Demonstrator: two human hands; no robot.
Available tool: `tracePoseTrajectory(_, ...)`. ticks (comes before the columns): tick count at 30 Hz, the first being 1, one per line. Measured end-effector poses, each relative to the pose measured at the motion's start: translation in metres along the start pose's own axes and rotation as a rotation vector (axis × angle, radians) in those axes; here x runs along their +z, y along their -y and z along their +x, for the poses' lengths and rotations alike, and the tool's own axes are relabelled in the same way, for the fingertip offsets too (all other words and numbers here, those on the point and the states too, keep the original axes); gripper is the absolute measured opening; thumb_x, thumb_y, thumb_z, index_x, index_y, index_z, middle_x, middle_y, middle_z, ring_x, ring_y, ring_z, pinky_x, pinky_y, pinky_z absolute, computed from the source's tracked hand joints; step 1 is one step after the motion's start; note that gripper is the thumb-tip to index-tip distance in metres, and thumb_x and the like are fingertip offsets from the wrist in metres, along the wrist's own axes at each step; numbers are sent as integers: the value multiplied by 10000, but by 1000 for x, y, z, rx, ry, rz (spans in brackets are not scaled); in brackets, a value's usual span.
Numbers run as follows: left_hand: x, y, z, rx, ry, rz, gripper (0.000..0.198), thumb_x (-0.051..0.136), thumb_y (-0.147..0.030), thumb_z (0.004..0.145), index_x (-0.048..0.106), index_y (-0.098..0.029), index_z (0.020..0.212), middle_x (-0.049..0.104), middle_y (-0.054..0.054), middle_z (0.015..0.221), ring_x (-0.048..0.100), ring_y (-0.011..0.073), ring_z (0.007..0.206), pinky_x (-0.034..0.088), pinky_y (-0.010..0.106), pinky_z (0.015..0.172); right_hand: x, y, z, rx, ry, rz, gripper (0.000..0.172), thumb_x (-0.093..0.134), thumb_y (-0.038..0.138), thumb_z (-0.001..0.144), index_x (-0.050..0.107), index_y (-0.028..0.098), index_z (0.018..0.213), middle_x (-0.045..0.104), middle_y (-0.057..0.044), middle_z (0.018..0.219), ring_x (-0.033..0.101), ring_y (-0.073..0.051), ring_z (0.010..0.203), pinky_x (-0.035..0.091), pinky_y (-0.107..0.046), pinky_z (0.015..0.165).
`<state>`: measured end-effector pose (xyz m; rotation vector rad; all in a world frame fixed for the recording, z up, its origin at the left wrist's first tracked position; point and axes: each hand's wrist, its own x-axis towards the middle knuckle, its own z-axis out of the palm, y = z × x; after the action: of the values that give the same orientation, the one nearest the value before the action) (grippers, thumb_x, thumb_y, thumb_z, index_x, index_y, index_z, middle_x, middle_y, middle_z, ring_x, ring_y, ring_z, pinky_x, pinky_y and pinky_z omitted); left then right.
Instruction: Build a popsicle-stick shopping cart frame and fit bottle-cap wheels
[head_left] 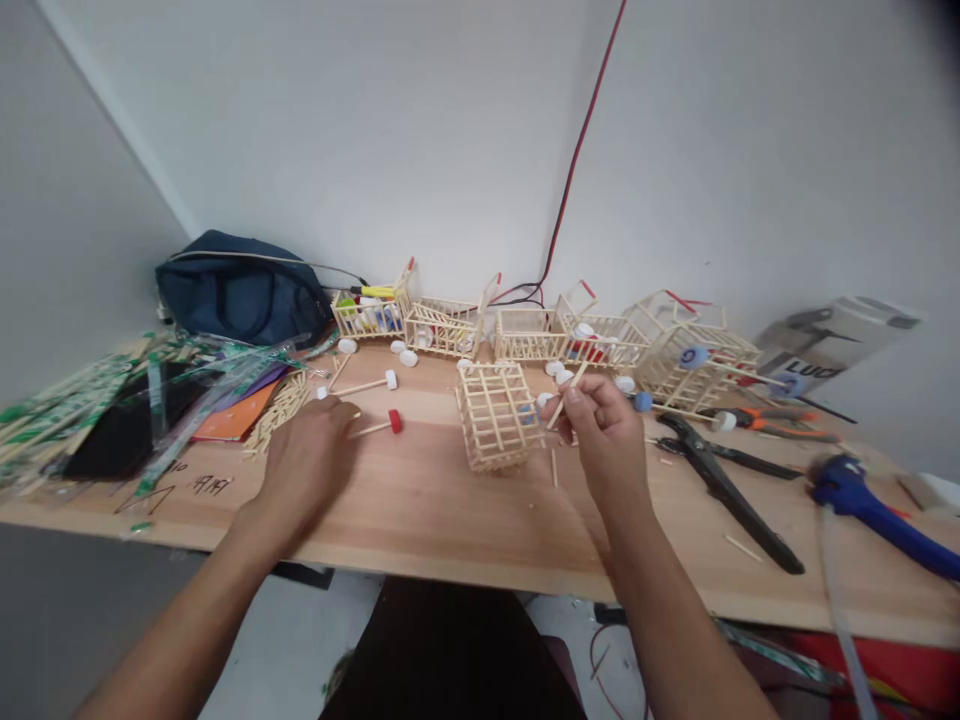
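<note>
Two bare hands are at work above one pale wooden counter. The right hand has its grip pinched, thumb against fingers, on one short, pale wooden stick, held at a slant above the counter. The left hand is lowered at the counter; its fingers cover the near end of one thin wooden rod with a round red cap, and whether its grip is clenched on that rod cannot be told. One slatted, box-shaped basket of pale wooden sticks stands between the two hands, nearer the right. Just beyond the left hand lies one thin wooden rod with a white cap at each end. Along the wall, five slatted wooden carts are counted, the overlap at the right making that figure uncertain; the rightmost is tipped, showing blue wheels. To the left: one dark blue fabric bag, one orange sheet, one black flat rectangular object partly under clear plastic wrapping, and one heap of short wooden sticks, too many to count. To the right: one black-handled hand tool, one pair of orange-and-black-handled pliers, one blurred blue tool and one white-and-grey printed box.
</note>
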<state>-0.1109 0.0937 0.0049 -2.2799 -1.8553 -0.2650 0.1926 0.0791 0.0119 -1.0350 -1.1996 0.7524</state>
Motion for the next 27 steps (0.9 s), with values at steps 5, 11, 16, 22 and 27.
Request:
tracePoseTrajectory(5, -3, -4, -9, 126, 64, 38, 318, 418, -69, 797, 667, -179, 962, 660, 103, 983, 578, 282, 950, 442, 366, 750, -2, 1, -26, 95, 58, -42, 214, 549, 404, 903, 503, 208, 830, 634, 23, 667, 495, -80, 519, 355, -198, 479)
tracePoseTrajectory(11, 0, -13, -18, 258, -69, 42, 297, 376, -72, 851, 644, -157, 948, 662, 100, 904, 531, 307, 905, 433, 423, 812, -4, 2, -47, 148, 254, -197, 140, 493, 333, 929, 490, 226, 839, 642, 29, 709, 562, -101, 574, 430, -231, 581)
tracePoseTrajectory(16, 9, -17, -20, 354, -116, 15, 260, 409, -106, 877, 618, -151, 1024, 663, 100, 901, 515, 297, 851, 425, 420, 779, -3, 3, -44, 112, 365, -419, 131, 468, 296, 931, 546, 224, 855, 644, 28, 708, 585, -116, 629, 397, -240, 615)
tracePoseTrajectory(22, 18, -16, -20, 418, -123, -88, 277, 426, -87, 853, 616, -164, 1039, 673, 102, 954, 537, 275, 813, 426, 414, 749, 2, -2, -34, 74, 395, -421, 146, 441, 301, 948, 507, 221, 845, 648, 32, 742, 584, -114, 656, 383, -238, 636)
tracePoseTrajectory(27, 23, -10, -24, 556, -111, -178, 308, 456, -86, 824, 619, -196, 1060, 661, 69, 1086, 556, 240, 856, 433, 384, 793, 4, -5, -30, 61, 403, -433, 145, 442, 300, 947, 543, 216, 884, 630, 31, 725, 590, -120, 667, 384, -236, 627)
